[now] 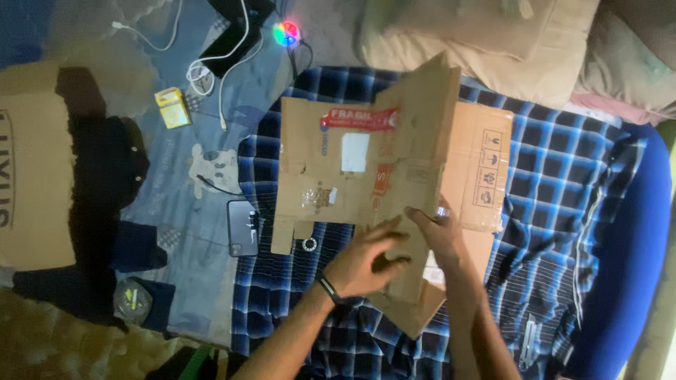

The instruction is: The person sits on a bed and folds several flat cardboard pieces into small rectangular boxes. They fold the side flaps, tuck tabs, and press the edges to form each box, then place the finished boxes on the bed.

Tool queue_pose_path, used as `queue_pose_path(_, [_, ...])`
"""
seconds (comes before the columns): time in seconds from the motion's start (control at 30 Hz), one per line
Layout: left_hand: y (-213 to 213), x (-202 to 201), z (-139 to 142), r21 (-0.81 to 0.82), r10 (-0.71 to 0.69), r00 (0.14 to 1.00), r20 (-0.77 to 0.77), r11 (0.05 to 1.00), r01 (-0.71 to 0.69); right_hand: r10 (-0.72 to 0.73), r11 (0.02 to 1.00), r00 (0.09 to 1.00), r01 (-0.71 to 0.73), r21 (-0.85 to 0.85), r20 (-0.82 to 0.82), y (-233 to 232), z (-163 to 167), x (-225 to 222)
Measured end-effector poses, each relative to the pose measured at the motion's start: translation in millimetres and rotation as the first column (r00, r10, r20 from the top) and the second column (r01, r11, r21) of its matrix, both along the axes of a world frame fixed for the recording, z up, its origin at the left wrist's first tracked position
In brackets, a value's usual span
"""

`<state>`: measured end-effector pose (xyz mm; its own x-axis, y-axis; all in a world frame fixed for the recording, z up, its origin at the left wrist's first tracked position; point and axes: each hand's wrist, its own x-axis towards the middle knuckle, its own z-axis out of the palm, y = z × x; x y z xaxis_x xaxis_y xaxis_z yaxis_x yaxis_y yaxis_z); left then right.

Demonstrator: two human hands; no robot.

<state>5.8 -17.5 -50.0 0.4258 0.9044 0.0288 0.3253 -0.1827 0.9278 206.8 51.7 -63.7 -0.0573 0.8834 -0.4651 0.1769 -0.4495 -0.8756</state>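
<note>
A flattened brown cardboard box [331,176] with red tape and a white label lies on a blue checked cloth [563,197]. One large flap [419,141] stands lifted and blurred above it. My left hand [366,260], with a dark band at the wrist, presses on the lower part of this flap, fingers spread. My right hand [438,229] grips the flap's right edge beside it. A small ring-shaped object [309,243] lies just below the box's lower left edge.
A dark phone [243,227] lies at the cloth's left edge. Left of it sit a large cardboard box [32,169], dark clothes [105,169], a yellow packet [172,107], white cables [211,70] and a glowing multicoloured light [286,32]. Beige cushions [493,42] lie beyond.
</note>
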Motion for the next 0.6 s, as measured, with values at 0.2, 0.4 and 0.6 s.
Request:
queue_pose_path(0.2, [23, -74, -84, 0.056, 0.637, 0.727, -0.255, 0.761, -0.647, -0.101, 0.986, 0.989, 0.086, -0.143, -0.104, 1, -3, 80])
queue_pose_path(0.4, [28, -148, -140, -0.044, 0.704, 0.448, -0.552, 0.512, -0.858, -0.156, 0.959, 0.987, 0.163, -0.233, 0.046, -13, -29, 147])
queue_pose_path(0.6, [36, -162, -139, -0.155, 0.559, 0.453, -0.695, 0.498, -0.853, -0.016, 0.996, 0.951, 0.043, -0.083, 0.309, -22, -88, 169])
